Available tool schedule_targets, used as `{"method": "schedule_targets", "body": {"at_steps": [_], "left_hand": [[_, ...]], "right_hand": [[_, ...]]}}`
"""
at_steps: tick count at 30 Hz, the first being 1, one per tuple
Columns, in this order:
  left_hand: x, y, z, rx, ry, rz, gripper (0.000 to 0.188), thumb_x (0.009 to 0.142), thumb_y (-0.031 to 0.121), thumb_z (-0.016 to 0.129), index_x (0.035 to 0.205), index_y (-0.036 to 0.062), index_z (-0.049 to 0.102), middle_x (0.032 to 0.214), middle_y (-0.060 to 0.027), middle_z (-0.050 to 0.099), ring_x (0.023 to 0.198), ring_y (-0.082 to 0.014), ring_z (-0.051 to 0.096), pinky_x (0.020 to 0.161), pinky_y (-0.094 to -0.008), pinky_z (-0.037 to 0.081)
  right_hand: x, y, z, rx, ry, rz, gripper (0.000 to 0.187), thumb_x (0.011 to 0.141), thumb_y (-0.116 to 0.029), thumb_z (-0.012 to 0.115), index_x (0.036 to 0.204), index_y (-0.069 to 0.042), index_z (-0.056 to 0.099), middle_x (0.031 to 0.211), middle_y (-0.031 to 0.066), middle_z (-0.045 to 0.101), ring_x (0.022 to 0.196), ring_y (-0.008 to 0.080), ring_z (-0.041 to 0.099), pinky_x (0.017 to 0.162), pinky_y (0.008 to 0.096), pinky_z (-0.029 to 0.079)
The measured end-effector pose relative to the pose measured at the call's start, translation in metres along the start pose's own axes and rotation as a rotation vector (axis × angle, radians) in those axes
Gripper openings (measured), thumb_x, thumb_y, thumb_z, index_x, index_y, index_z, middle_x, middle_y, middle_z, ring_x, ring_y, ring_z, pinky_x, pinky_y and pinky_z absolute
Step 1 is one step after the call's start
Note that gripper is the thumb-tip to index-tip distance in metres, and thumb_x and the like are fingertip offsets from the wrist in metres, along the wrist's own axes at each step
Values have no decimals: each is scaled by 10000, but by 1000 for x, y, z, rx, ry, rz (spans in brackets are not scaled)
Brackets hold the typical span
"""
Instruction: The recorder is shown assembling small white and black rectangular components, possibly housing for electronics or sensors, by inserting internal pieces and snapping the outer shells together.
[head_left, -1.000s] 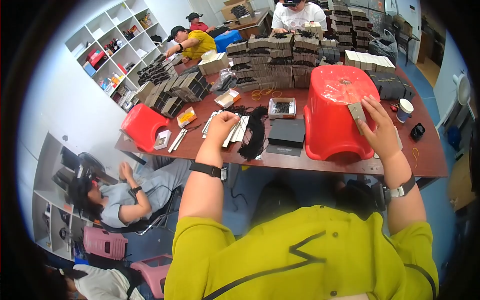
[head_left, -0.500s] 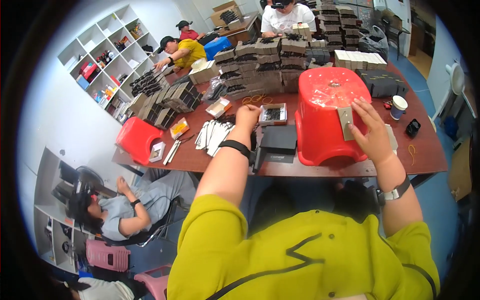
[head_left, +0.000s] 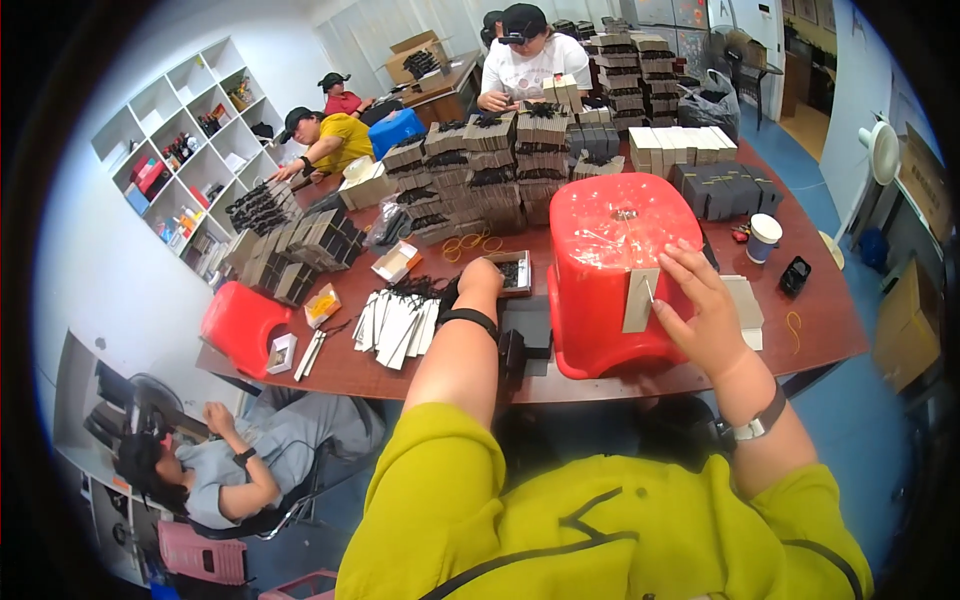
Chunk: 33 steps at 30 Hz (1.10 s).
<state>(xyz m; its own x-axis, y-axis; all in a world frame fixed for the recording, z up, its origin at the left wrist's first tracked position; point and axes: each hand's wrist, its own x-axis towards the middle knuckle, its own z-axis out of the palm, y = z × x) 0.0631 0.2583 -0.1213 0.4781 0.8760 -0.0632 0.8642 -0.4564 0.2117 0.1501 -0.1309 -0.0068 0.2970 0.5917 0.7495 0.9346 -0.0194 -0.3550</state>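
Grey card (head_left: pixel 638 302) stands roughly upright against the front of the red stool (head_left: pixel 610 235), right of the frame's centre. The right hand (head_left: pixel 712 325) has a loose hold on its right edge: thumb low, fingertips above, the fingers parted rather than clenched. How firm the hold is cannot be told. A thin pale sliver shows by the thumb; its nature is unclear. In my judgement, a slack thumb could let the card slip or skew against the stool's sloping side.

At the centre, the left hand (head_left: pixel 483 279) is at the small open box (head_left: pixel 516 292) of dark bits. Its fingers are hidden; their opening and any contents cannot be told. A hasty pick could bring up several bits or tip the box, since the view of the fingertips is poor. White strips (head_left: pixel 395 325) lie loosely fanned to the left; a sweeping forearm could scatter them.

Farther off, at right, a paper cup (head_left: pixel 764 238) stands on the desk (head_left: pixel 825 315); a knock could upset it. Tall card stacks (head_left: pixel 480 145), upper centre, could topple if the desk is jolted.
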Motion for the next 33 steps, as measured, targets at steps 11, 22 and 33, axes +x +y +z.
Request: {"method": "schedule_targets", "body": {"at_steps": [11,22,33], "left_hand": [[-75,-12,-48,-1410,21,166,180,761,157,683,855,4,673,645,0,598,535,-84,499,475,-240,372],[-284,22,-94,-1596,-448,348,117,821,124,658,870,18,644,565,55,497,426,-18,335,400,-183,231],[-330,36,-67,-1317,-367,589,167,853,131,644,935,-14,648,801,-1,627,713,-52,543,645,-178,428]], "right_hand": [[-3,-7,-10,7,54,17,433,734,-71,672,1152,-26,569,1201,143,542,1144,315,500,991,376,381],[-37,-89,12,646,-210,267,320,804,-134,676,1104,-56,599,998,57,582,855,154,562,747,255,463],[-68,-88,13,1212,-172,709,164,876,-140,607,953,2,634,838,38,640,747,84,594,680,220,484]]}}
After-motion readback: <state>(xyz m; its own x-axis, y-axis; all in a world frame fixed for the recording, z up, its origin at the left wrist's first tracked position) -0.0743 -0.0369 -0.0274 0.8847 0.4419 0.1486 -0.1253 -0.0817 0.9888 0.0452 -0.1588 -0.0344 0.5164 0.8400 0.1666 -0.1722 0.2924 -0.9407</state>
